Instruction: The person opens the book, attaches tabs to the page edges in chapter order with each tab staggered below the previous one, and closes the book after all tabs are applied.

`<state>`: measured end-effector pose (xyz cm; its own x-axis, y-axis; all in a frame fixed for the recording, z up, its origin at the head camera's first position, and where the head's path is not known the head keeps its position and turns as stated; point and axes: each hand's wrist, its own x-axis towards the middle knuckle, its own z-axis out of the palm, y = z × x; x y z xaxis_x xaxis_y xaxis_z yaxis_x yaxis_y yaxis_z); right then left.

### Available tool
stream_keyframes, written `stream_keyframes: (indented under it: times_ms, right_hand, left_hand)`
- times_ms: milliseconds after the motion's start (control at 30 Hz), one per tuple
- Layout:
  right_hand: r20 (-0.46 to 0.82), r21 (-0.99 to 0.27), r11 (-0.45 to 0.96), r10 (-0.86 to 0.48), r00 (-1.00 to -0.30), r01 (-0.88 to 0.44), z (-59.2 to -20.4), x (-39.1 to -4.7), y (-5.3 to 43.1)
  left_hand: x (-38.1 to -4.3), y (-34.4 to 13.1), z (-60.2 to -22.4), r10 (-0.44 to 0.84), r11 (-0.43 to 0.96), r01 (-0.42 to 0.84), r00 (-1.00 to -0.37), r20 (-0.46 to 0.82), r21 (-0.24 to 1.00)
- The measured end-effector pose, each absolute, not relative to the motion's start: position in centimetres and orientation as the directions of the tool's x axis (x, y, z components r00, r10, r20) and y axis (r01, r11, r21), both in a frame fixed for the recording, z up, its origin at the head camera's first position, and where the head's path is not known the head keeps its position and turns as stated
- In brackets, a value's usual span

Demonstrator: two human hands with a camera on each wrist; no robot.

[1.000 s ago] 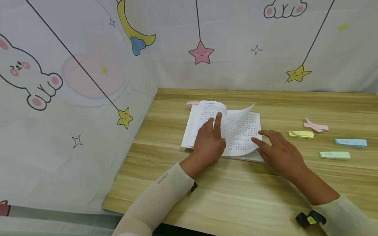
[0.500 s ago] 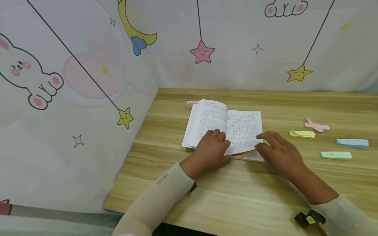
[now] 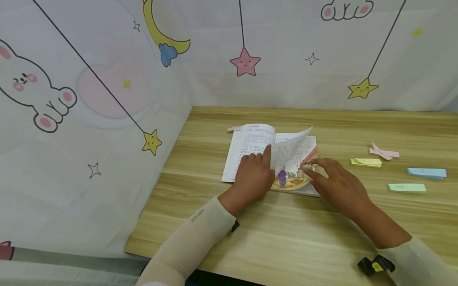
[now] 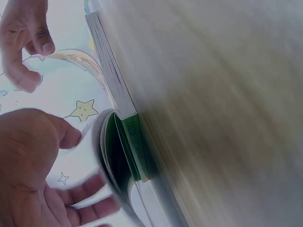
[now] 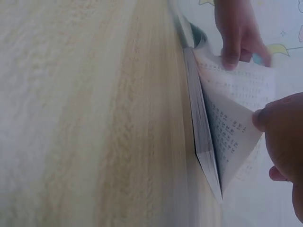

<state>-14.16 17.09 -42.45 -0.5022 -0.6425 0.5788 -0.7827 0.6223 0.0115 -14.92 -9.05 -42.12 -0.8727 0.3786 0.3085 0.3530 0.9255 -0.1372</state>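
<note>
An open book (image 3: 230, 159) lies on the table, its left pages bowed up near the spine. My left hand (image 3: 253, 176) rests on the left pages beside the spine, index finger extended; in the left wrist view its fingers (image 4: 90, 189) are spread against the curved pages. At the book's right side, my right hand (image 3: 340, 188) pinches a lifted page (image 3: 286, 159), which bears print and a coloured picture of a purple figure. From the right wrist, the thumb (image 5: 260, 119) is on that page's edge, and its far side is hidden. A pink strip (image 3: 234, 128) sticks out at the book's top left.
Right of the book lie crossed pink strips (image 3: 384, 151), a yellow strip pad (image 3: 366, 162), a blue one (image 3: 426, 173) and a green one (image 3: 406, 188). A printed cloth (image 3: 279, 91) hangs behind and left of the wooden table (image 3: 286, 238).
The page under the right hand has gone from lying nearly flat to being lifted, now showing a picture. The left hand has slid slightly up, its index finger straightening.
</note>
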Motion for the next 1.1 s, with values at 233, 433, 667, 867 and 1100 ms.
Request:
stream_keyframes:
  times_ms: [233, 433, 667, 867, 1100]
  right_hand:
    - [0.477, 0.028, 0.587, -0.719, -0.506, -0.809, -42.9, -14.3, 17.6]
    - [0.467, 0.026, 0.576, -0.73, -0.5, -0.817, -42.9, -14.3, 17.7]
    - [0.55, 0.014, 0.571, -0.69, -0.47, -0.821, -42.6, -14.3, 17.2]
    - [0.616, 0.026, 0.587, -0.647, -0.45, -0.809, -42.3, -14.0, 16.8]
    - [0.535, 0.045, 0.598, -0.691, -0.486, -0.8, -42.2, -14.0, 17.1]
  left_hand:
    - [-15.0, -9.3, -41.3, 0.513, 0.855, 0.466, -0.826, 0.235, -0.227]
    - [-14.4, -9.2, -41.2, 0.656, 0.746, 0.619, -0.747, 0.109, -0.248]
    - [-14.2, -9.0, -41.7, 0.487, 0.86, 0.468, -0.872, 0.055, -0.203]
    - [-14.5, -8.8, -41.9, 0.425, 0.893, 0.404, -0.902, 0.078, -0.197]
    - [-15.0, -9.0, -42.1, 0.249, 0.969, 0.228, -0.904, 0.347, -0.1]
